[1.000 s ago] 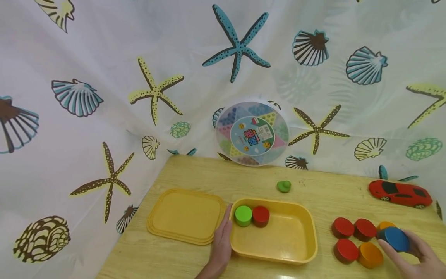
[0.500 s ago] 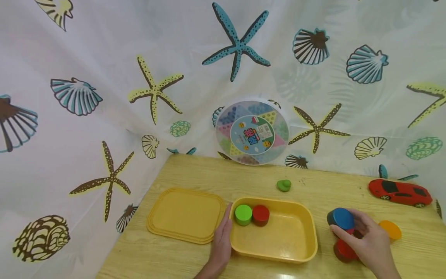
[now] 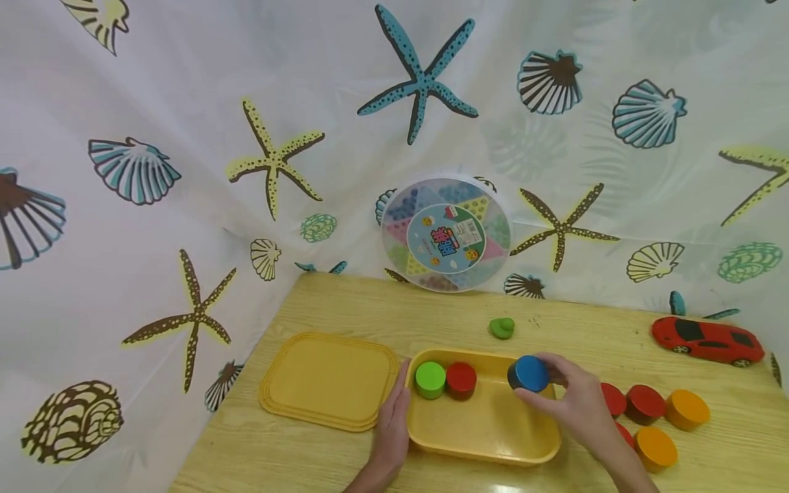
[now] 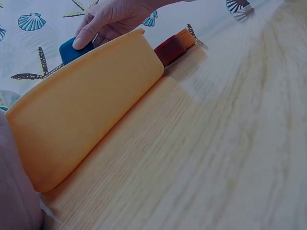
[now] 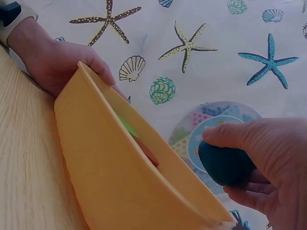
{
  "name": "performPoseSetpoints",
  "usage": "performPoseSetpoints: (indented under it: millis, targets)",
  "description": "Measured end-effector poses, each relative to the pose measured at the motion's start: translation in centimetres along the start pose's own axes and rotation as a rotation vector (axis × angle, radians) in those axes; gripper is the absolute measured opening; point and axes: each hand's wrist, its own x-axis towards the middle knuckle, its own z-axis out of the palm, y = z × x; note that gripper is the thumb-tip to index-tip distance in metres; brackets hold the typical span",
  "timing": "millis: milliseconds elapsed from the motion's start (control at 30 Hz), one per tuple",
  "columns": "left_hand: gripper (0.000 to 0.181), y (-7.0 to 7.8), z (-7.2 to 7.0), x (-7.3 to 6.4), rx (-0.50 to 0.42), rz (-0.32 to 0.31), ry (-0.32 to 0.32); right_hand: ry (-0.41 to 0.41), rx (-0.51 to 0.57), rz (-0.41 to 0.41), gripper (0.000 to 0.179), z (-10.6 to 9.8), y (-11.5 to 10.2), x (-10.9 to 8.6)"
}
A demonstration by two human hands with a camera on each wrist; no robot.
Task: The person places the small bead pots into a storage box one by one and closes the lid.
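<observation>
A blue cylinder block (image 3: 532, 374) is pinched between the thumb and fingers of my right hand (image 3: 579, 400), over the right end of the yellow bin (image 3: 481, 452). In the right wrist view the block (image 5: 223, 163) looks dark teal and is held above the rim. My left hand (image 3: 392, 421) rests with straight fingers along the bin's left wall. Inside the bin, a green cylinder block (image 3: 430, 380) and a red one (image 3: 461, 381) sit side by side in the far left corner. The left wrist view shows the bin's near side (image 4: 91, 100) and the blue block just over its edge.
Right of the bin stand several red cylinder blocks (image 3: 644, 405) and two orange ones (image 3: 687, 411). A yellow lid (image 3: 333, 380) lies on the left. Behind are a small green duck (image 3: 502, 328), a red toy car (image 3: 707, 341) and a round game box (image 3: 446, 236).
My right hand has carried the blue block leftward from above the orange blocks, past the red ones, to over the bin. My left hand has stayed at the bin's left wall.
</observation>
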Motion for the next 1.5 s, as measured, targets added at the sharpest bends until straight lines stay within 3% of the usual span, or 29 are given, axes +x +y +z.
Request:
performPoseSetpoints:
  millis: [167,300,400,567,867,1267,1500]
  targets:
    - [0.051,0.1,0.0,0.0,0.002,-0.004,0.007,-0.081,0.013,0.013,0.058,1.5,-0.4,0.9]
    - [0.051,0.1,0.0,0.1,0.004,0.006,0.004,-0.136,-0.013,0.071,0.060,2.7,-0.8,1.3]
    - [0.052,0.1,-0.1,0.1,0.004,0.013,0.000,-0.165,-0.067,0.105,0.060,3.6,-1.1,1.5]
    - [0.052,0.0,-0.1,0.0,0.005,0.017,0.008,-0.187,-0.186,0.095,0.061,4.7,-1.3,1.8]
    - [0.052,0.1,-0.1,-0.1,0.005,0.008,-0.003,-0.171,-0.313,0.051,0.057,6.0,-0.5,2.2]
    - [0.051,0.2,-0.1,-0.1,0.046,0.024,0.010,-0.152,-0.351,0.082,0.057,6.9,-0.1,2.2]
    - [0.051,0.2,-0.1,-0.2,0.044,0.010,0.013,-0.079,-0.337,0.017,0.049,6.1,-0.7,1.4]
